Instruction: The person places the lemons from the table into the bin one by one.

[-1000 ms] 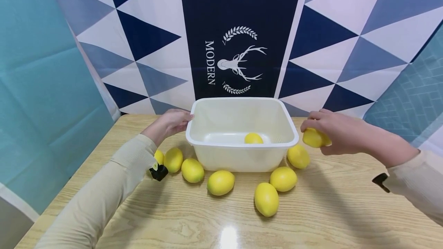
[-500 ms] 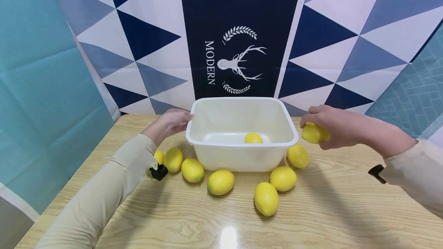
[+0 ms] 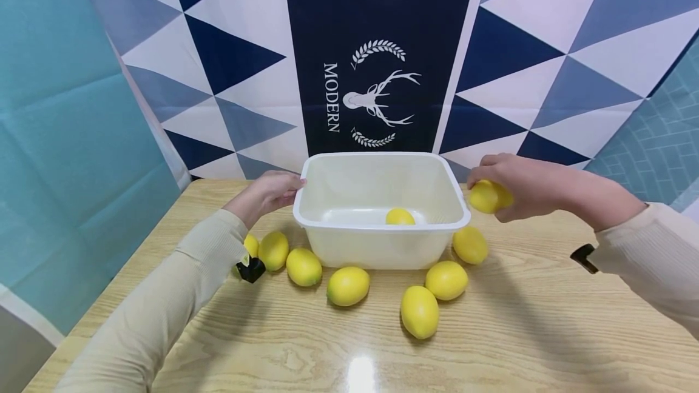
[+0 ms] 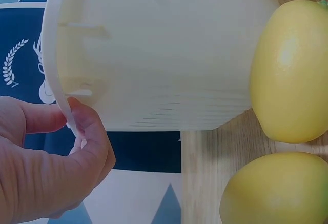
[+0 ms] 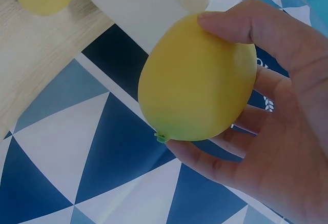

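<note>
A white plastic tub [image 3: 377, 248] stands on the table with one lemon [image 3: 400, 217] inside it. At its left rim, my left hand [image 3: 267, 196] pinches the edge between thumb and fingers, as the left wrist view shows up close. My right hand [image 3: 524, 185] holds another lemon [image 5: 197, 78] in the air just to the right of the tub. In the right wrist view the thumb lies across this lemon's top and the fingers curl behind it. The held lemon has a small green stem end.
Several lemons lie along the tub's front, among them one at the front middle [image 3: 348, 287], one nearest me [image 3: 420, 312] and one by the right corner [image 3: 470, 245]. The wooden table [image 3: 306, 350] ends behind the tub at a patterned cloth [image 3: 377, 17].
My right hand has risen a little and moved left toward the tub with the lemon in it. The left hand stays at the rim.
</note>
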Demonstrator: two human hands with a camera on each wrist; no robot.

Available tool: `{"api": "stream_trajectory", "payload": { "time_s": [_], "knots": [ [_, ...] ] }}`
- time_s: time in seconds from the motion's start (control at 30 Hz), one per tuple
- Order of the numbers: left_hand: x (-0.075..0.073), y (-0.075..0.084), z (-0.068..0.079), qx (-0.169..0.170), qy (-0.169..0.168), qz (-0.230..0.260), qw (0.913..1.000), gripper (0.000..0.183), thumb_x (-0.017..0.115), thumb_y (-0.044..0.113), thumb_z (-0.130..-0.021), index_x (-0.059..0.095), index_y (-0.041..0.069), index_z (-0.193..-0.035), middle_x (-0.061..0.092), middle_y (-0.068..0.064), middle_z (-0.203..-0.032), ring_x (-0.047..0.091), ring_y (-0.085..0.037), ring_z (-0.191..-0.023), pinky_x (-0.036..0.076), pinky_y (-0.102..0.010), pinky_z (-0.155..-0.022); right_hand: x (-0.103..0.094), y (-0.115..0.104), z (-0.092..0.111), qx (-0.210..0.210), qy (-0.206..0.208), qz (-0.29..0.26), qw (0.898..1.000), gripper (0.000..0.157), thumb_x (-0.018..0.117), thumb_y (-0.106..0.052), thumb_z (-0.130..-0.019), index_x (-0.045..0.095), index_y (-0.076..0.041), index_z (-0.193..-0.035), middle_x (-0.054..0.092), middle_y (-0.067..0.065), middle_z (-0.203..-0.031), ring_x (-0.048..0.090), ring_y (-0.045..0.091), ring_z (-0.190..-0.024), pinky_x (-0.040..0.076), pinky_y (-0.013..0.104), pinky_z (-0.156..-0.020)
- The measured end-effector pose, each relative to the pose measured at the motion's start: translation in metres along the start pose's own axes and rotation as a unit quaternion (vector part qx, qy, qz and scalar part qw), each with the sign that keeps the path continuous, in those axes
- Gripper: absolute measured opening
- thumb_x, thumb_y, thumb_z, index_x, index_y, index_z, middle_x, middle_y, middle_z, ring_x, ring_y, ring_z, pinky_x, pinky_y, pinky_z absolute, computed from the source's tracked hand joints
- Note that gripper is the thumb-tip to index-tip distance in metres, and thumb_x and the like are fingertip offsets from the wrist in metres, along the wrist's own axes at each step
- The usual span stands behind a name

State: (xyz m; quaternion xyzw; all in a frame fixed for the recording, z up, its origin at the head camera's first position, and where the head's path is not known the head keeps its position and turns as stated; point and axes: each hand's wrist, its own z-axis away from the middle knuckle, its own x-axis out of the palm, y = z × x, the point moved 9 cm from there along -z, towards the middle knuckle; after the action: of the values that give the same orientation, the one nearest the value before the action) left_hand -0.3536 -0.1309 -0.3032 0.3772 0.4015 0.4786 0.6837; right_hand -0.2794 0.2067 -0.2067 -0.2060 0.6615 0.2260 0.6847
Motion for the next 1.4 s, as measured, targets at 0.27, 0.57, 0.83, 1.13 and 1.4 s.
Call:
{"api": "stream_trajectory", "payload": {
  "time_s": [0.27,0.57,0.83,1.13,1.4],
  "knots": [
    [0.0,-0.002,0.001,-0.002,0.002,0.002,1.0,0.043,0.049,0.012,-0.102,0.045,-0.003,-0.142,0.051,-0.01,-0.128,0.053,-0.014,-0.102,0.053,-0.014,-0.08,-0.005,0.001,-0.006,-0.016,-0.003,-0.006,1.0,0.055,0.089,-0.008,-0.063,0.065,-0.016,-0.111,0.062,0.002,-0.105,0.054,0.016,-0.09,0.056,0.033,-0.076],
    [0.001,-0.001,0.002,0.003,0.0,0.003,1.0,0.044,0.049,0.011,-0.101,0.044,-0.002,-0.143,0.051,-0.01,-0.131,0.053,-0.015,-0.104,0.053,-0.012,-0.075,-0.011,-0.001,-0.015,-0.015,-0.004,-0.012,1.0,0.053,0.088,-0.008,-0.065,0.064,-0.016,-0.111,0.062,0.004,-0.107,0.053,0.018,-0.092,0.056,0.033,-0.077],
    [0.0,-0.001,0.004,0.0,0.011,0.002,0.9999,0.044,0.051,0.013,-0.101,0.045,-0.001,-0.143,0.052,-0.007,-0.125,0.053,-0.013,-0.098,0.053,-0.015,-0.082,-0.021,-0.011,-0.025,-0.031,0.008,-0.016,0.999,0.052,0.086,-0.007,-0.067,0.065,-0.013,-0.115,0.062,0.007,-0.108,0.054,0.02,-0.092,0.057,0.036,-0.08],
    [0.003,-0.002,0.003,-0.005,0.008,0.008,0.9999,0.043,0.051,0.012,-0.101,0.045,-0.001,-0.142,0.051,-0.004,-0.114,0.049,-0.011,-0.088,0.051,-0.016,-0.082,-0.022,-0.017,-0.035,-0.031,-0.001,-0.023,0.999,0.05,0.085,-0.005,-0.069,0.065,-0.014,-0.114,0.062,0.008,-0.11,0.055,0.022,-0.095,0.058,0.041,-0.083],
    [0.005,-0.005,0.004,-0.01,0.013,0.011,0.9998,0.044,0.051,0.013,-0.102,0.045,-0.001,-0.143,0.052,-0.005,-0.115,0.049,-0.01,-0.084,0.05,-0.018,-0.086,-0.018,-0.025,-0.048,-0.025,-0.02,-0.025,0.999,0.048,0.084,-0.006,-0.071,0.064,-0.014,-0.114,0.062,0.009,-0.112,0.055,0.024,-0.098,0.057,0.043,-0.087]
  ]
}}
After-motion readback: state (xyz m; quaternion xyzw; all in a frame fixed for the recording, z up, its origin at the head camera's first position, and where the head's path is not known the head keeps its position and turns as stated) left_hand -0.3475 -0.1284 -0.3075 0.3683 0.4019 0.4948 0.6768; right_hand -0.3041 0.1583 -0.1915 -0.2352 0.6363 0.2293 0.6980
